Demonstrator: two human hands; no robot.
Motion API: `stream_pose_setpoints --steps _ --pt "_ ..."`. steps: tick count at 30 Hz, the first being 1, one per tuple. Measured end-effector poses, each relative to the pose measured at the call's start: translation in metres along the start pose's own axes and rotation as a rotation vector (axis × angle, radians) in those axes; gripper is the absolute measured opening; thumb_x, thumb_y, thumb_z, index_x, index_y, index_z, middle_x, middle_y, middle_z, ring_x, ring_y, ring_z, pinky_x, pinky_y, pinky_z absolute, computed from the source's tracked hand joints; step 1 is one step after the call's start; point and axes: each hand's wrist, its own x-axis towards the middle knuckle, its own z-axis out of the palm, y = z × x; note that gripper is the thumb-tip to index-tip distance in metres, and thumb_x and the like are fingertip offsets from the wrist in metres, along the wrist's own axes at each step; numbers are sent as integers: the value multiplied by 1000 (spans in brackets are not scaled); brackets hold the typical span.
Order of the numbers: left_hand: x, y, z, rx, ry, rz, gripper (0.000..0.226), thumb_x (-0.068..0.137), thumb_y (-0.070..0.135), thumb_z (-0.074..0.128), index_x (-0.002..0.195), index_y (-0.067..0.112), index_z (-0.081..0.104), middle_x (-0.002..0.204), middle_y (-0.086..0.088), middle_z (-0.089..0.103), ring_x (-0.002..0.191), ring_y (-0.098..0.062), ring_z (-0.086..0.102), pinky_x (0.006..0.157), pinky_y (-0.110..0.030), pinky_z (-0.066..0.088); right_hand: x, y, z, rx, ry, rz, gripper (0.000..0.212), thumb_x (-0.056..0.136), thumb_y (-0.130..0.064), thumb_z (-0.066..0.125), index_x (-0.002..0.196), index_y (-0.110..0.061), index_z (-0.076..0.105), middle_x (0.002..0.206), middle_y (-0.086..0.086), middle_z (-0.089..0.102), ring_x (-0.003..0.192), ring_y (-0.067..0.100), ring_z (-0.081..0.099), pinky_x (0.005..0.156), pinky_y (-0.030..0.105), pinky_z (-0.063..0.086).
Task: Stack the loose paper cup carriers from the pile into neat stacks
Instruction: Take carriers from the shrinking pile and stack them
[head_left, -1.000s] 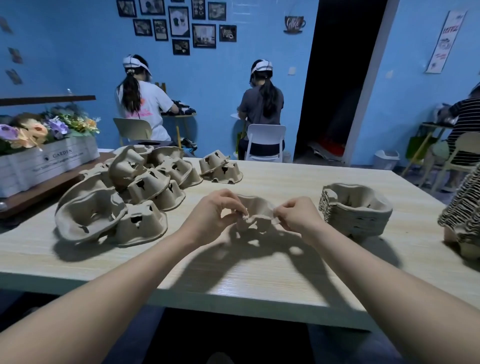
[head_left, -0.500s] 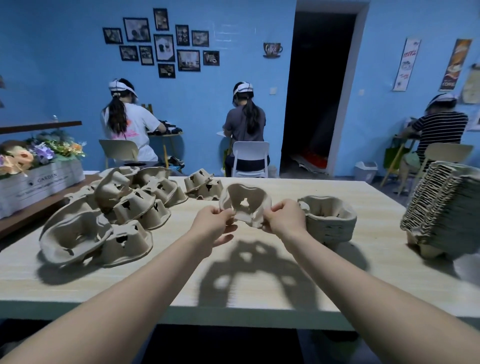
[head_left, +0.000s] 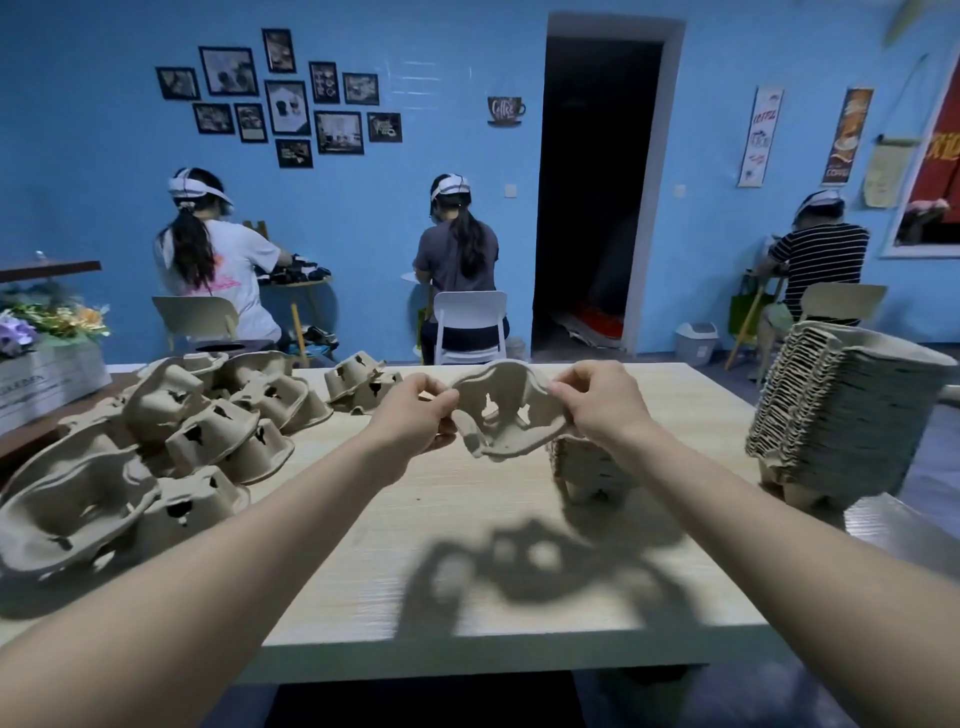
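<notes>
A brown pulp cup carrier (head_left: 506, 413) hangs in the air above the table, tilted so its underside faces me. My left hand (head_left: 415, 410) pinches its left rim and my right hand (head_left: 597, 402) pinches its right rim. Just below and behind it stands a short stack of carriers (head_left: 589, 465), partly hidden by my right hand and the held carrier. A loose pile of carriers (head_left: 171, 436) sprawls over the left of the wooden table (head_left: 467, 525). A tall leaning stack of carriers (head_left: 841, 410) rises at the right edge.
A small pair of carriers (head_left: 361, 389) lies at the back centre. A white planter box with flowers (head_left: 47, 364) sits far left. Three people sit with their backs to me on chairs along the blue wall. A dark doorway (head_left: 597, 197) opens beyond the table.
Both hands have lifted the carrier off the table and carried it right, toward the short stack. My view has tilted up and shifted, bringing the tall stack into view.
</notes>
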Motion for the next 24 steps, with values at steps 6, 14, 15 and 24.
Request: stream_pose_setpoints --steps 6,14,15,24 --pt "-2 12 40 -3 -112 28 23 90 24 62 91 1 64 87 -8 62 72 -14 59 70 -27 55 5 19 -33 22 201 68 17 89 -25 63 78 -13 66 81 4 65 80 22 61 71 32 48" --pt "2 15 84 53 14 178 14 87 15 65 74 12 59 75 -5 65 72 -17 59 73 -30 53 13 42 -54 62 299 136 10 86 -18 62 79 -13 66 84 7 68 85 28 65 80 47 55" --pt "3 15 88 63 37 183 14 86 16 66 74 13 59 76 -5 66 73 -18 60 76 -32 53 13 45 -56 57 305 146 9 85 -17 61 80 -12 66 84 8 68 85 28 65 81 47 55" --pt "12 -3 105 188 79 178 28 82 20 72 106 7 67 90 -10 70 73 -20 62 77 -33 54 5 63 -56 -3 250 162 22 89 -15 55 81 -2 71 90 12 71 84 22 58 72 30 43"
